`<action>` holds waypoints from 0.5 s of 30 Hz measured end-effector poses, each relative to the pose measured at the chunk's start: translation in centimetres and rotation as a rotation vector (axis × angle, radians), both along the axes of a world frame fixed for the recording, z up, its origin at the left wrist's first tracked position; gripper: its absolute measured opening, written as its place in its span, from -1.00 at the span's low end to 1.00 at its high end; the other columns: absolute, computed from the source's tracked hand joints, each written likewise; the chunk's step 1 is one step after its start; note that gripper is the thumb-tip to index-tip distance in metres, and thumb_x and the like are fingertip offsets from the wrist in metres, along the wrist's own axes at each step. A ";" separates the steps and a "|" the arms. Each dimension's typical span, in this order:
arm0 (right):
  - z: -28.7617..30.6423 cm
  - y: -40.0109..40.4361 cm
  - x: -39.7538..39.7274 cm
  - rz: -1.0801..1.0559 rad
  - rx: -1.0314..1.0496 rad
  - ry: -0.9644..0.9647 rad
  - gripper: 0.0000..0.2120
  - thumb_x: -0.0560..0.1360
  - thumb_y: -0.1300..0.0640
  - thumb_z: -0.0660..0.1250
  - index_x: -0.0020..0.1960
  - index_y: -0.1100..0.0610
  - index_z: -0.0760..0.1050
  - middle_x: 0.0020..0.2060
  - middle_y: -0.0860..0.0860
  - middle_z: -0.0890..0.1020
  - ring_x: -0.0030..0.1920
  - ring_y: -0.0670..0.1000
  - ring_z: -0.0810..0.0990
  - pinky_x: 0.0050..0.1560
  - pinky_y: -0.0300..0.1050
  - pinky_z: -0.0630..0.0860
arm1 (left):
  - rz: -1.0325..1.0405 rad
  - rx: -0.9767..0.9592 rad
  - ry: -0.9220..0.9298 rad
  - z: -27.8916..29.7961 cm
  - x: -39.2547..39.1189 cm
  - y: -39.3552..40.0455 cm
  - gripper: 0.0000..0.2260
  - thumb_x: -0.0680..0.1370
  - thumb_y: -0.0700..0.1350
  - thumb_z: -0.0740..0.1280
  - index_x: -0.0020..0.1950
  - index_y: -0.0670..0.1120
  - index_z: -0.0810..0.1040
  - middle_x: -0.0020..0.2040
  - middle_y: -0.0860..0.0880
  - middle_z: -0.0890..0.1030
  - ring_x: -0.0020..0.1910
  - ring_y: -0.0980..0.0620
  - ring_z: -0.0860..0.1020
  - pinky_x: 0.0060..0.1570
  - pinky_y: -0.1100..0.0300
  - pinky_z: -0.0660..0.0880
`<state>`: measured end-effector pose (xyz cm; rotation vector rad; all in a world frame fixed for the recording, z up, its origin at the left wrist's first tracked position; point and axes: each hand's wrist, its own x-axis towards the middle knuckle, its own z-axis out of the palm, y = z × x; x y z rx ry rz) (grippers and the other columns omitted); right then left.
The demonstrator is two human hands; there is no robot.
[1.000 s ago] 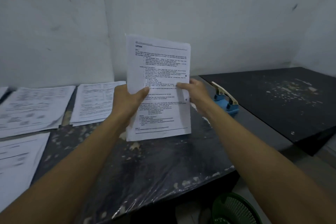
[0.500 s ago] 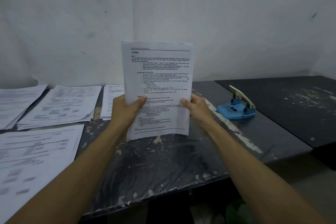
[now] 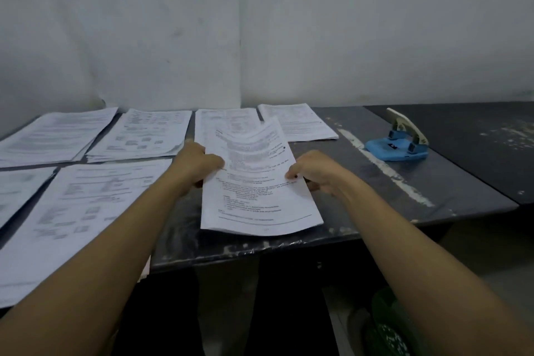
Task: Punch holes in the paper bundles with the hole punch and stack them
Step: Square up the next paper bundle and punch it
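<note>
I hold a printed paper bundle (image 3: 257, 188) nearly flat, low over the dark table (image 3: 375, 182). My left hand (image 3: 196, 163) grips its left edge and my right hand (image 3: 313, 172) grips its right edge. The far end of the bundle curls upward. A blue hole punch (image 3: 397, 143) with a pale lever stands on the table to the right, apart from both hands.
Several other paper bundles lie along the wall side and the left of the table, among them one (image 3: 297, 121) just behind the held bundle and a large one (image 3: 78, 211) at the near left. A green basket (image 3: 387, 326) sits on the floor at lower right.
The bundle has gone from upright in front of me to nearly flat over the table. The view has shifted left, so more bundles show on the left.
</note>
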<state>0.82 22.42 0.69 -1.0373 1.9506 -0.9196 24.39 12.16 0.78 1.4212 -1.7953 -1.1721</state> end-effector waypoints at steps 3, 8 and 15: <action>-0.4 0.2 1.2 0.057 0.063 0.143 -0.88 0.38 0.30 0.49 -0.19 0.34 0.58 -0.17 0.12 0.69 -0.18 0.09 0.63 -0.20 -0.09 0.56 | -0.044 0.002 -0.164 -0.7 1.3 0.3 -0.59 0.46 -0.15 0.47 0.27 -0.16 0.49 0.00 -0.10 0.66 -0.22 -0.04 0.64 -0.41 0.19 0.49; -0.4 0.6 2.7 0.092 0.107 0.316 -0.59 0.34 0.30 0.49 -0.41 0.12 0.26 -0.47 0.01 0.36 -0.47 -0.01 0.30 -0.46 -0.21 0.21 | -0.084 -0.026 -0.357 -1.2 1.9 0.9 -0.49 0.41 -0.10 0.51 0.32 -0.18 0.49 0.04 -0.15 0.66 -0.22 -0.07 0.61 -0.38 0.18 0.50; -0.1 0.5 3.9 0.163 0.070 0.523 -0.73 0.33 0.34 0.45 -0.10 0.12 0.43 -0.22 -0.03 0.49 -0.22 -0.03 0.45 -0.29 -0.19 0.43 | -0.041 -0.246 -0.547 -2.5 2.3 1.0 -0.34 0.33 0.09 0.57 0.37 -0.02 0.48 0.27 -0.06 0.59 0.17 -0.12 0.57 0.11 0.00 0.54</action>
